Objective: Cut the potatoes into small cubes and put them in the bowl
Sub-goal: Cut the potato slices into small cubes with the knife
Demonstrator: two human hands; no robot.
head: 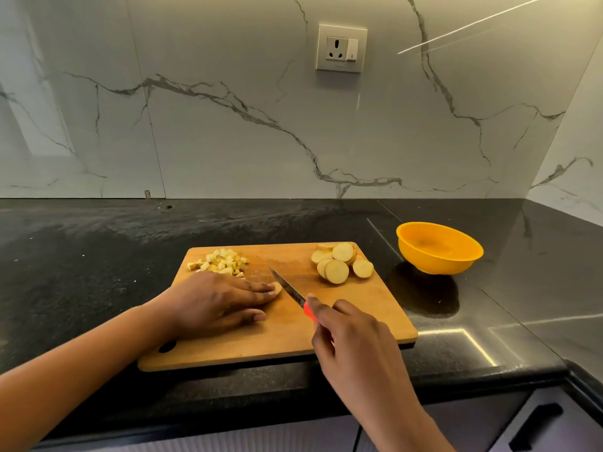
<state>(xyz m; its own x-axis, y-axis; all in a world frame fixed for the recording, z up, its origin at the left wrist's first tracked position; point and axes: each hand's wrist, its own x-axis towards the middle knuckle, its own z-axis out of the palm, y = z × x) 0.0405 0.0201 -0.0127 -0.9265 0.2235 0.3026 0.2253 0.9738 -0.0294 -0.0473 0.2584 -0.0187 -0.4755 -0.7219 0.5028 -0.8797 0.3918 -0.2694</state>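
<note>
A wooden cutting board (359, 321) lies on the black counter. Its far left corner holds a pile of small potato cubes (222, 261). Several round potato slices (341, 263) are stacked at its far right. My left hand (215, 300) lies flat on the board with straight fingers pressing a potato piece (277, 288), of which only an edge shows. My right hand (352, 340) grips the red handle of a knife (288, 288). The blade points up and left, right beside the pressed piece. The orange bowl (439, 247) stands empty to the right of the board.
The black counter (98, 256) runs back to a marble wall carrying a power socket (341, 48). The wall turns a corner at the right. The counter's front edge is just below the board, with cabinet drawers (535, 425) underneath.
</note>
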